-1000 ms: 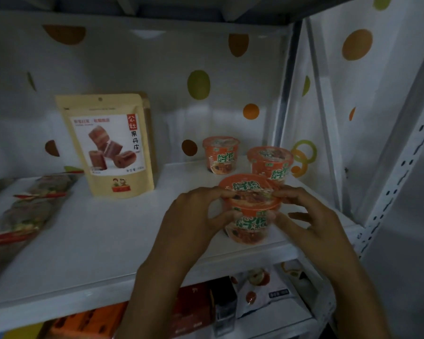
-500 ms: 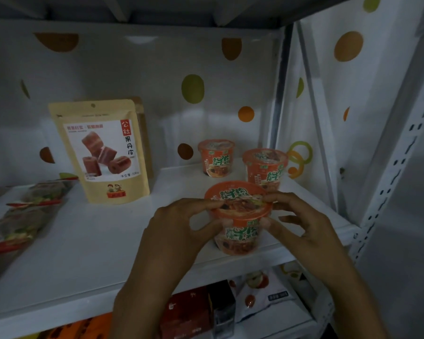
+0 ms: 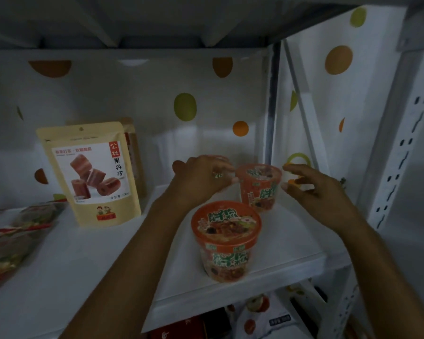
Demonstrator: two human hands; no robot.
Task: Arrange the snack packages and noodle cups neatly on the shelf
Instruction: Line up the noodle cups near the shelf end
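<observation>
Three orange noodle cups stand at the right end of the white shelf (image 3: 83, 265). The front cup (image 3: 227, 241) stands free near the shelf's front edge, with no hand on it. My left hand (image 3: 203, 177) reaches to the back and curls over the back left cup (image 3: 218, 158), hiding most of it. The back right cup (image 3: 258, 185) stands beside that hand's fingertips. My right hand (image 3: 311, 189) hovers just right of this cup, fingers spread and holding nothing. A beige snack pouch (image 3: 91, 172) stands upright at the left.
A second pouch (image 3: 132, 148) stands behind the beige one. Flat snack packages (image 3: 17, 231) lie at the shelf's left end. The spotted back wall and the perforated upright post (image 3: 402, 143) close in the right corner. More packaged goods (image 3: 262, 316) sit on the shelf below.
Both hands have let go of the front cup, which now stands on the shelf. They have moved back to the two rear cups, the left hand onto the back left one.
</observation>
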